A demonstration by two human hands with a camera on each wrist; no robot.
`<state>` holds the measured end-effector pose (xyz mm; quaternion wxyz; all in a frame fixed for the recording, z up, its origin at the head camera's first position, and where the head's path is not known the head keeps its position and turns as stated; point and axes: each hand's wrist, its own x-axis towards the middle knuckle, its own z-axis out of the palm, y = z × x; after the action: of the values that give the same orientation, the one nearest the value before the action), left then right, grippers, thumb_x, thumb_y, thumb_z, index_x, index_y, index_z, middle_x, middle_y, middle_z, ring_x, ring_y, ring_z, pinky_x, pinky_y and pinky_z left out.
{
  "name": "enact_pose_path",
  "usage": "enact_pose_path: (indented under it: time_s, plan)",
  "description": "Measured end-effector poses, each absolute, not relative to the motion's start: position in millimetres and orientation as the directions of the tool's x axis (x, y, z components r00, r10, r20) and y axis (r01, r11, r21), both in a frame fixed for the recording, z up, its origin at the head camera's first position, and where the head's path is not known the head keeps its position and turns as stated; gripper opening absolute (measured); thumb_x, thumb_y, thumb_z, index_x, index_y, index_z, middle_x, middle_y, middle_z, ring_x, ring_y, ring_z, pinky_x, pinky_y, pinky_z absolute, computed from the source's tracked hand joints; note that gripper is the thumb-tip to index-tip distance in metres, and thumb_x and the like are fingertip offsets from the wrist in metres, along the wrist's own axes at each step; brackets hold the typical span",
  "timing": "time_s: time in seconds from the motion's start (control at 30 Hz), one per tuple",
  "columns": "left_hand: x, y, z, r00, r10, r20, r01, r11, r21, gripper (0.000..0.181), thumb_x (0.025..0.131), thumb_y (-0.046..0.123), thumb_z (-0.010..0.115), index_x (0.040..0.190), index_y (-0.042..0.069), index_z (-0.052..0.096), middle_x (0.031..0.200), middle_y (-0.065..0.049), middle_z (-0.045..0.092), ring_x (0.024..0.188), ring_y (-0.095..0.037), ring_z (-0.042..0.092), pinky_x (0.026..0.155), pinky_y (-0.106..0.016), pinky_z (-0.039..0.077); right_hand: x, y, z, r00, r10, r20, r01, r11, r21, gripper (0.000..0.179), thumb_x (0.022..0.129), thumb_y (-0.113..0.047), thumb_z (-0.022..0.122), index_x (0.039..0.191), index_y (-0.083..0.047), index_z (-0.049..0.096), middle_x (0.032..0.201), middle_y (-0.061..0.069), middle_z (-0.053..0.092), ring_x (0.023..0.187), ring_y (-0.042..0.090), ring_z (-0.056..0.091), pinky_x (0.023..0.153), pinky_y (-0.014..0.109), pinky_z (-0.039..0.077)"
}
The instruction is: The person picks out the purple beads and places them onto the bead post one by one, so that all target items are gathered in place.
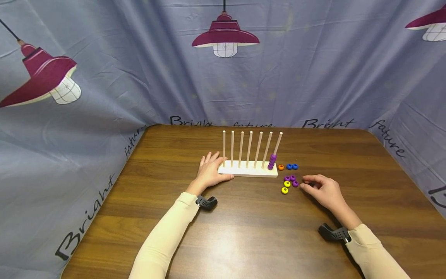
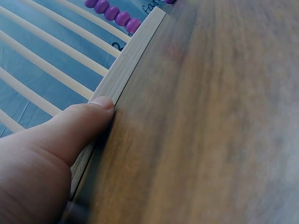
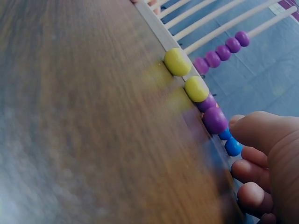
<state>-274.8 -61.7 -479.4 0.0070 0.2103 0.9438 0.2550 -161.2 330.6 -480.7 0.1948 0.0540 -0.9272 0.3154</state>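
Wooden peg rack (image 1: 248, 174) is standing upright on the wood-grain table (image 1: 240, 228), toward the far edge, its seven pegs (image 1: 249, 149) rising in a single row from a pale base. The rightmost peg (image 1: 278, 143) is carrying a stack of five purple beads (image 1: 272, 162) at its foot. The left hand (image 1: 210, 173) is gripping the rack's left end, its thumb (image 2: 88, 116) pressing against the front edge of the base and its other fingers extending behind and beyond that end. Loose beads are lying to the right of the rack: an orange bead (image 1: 281, 167) just beside the base, two blue beads (image 1: 289, 166) side by side, three loose purple beads (image 1: 295, 183) in a cluster, and two yellow beads (image 1: 287, 184) nearer the person. The right hand (image 1: 325, 190) is resting its grip loosely, fingers gently bent, a gap showing between thumb and index fingertip, just beside the purple cluster. Behind the table, a grey-blue curtain (image 1: 278, 89) is displaying printed maroon lamps (image 1: 225, 37).
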Motion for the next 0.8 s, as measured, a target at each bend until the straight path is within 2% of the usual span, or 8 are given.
enact_pose_path:
  time_s: [0.23,0.5,0.8]
  plan:
    - [-275.1,-62.1,-480.4,-0.912,0.400,0.087,0.390,0.787,0.478,0.076,0.082,0.057,0.076,0.146,0.022,0.056,0.165,-0.016,0.036,0.157,-0.045,0.018,0.128,-0.062,0.009,-161.4,331.5,-482.4,-0.911,-0.018,0.412,-0.261,0.799,-0.542,0.025,0.076,-0.015,0.087,0.098,-0.005,0.079,0.075,0.001,0.063,0.058,-0.004,0.042,0.050,0.018,0.033]
    - [-275.6,-61.5,-479.5,-0.911,0.402,0.092,0.394,0.786,0.476,0.075,0.082,0.057,0.076,0.145,0.021,0.056,0.164,-0.016,0.036,0.157,-0.044,0.019,0.128,-0.062,0.010,-161.7,333.3,-484.2,-0.905,-0.056,0.422,-0.289,0.809,-0.512,0.030,0.073,-0.015,0.089,0.100,-0.007,0.079,0.082,0.003,0.067,0.058,-0.005,0.043,0.051,0.018,0.034]
    - [-275.8,-61.6,-479.8,-0.911,0.403,0.085,0.393,0.789,0.473,0.075,0.083,0.057,0.076,0.146,0.021,0.056,0.165,-0.017,0.036,0.157,-0.044,0.018,0.128,-0.061,0.009,-162.6,332.6,-482.7,-0.903,-0.058,0.426,-0.292,0.810,-0.509,0.028,0.075,-0.013,0.088,0.100,-0.006,0.079,0.082,0.004,0.068,0.058,-0.006,0.042,0.051,0.018,0.034]
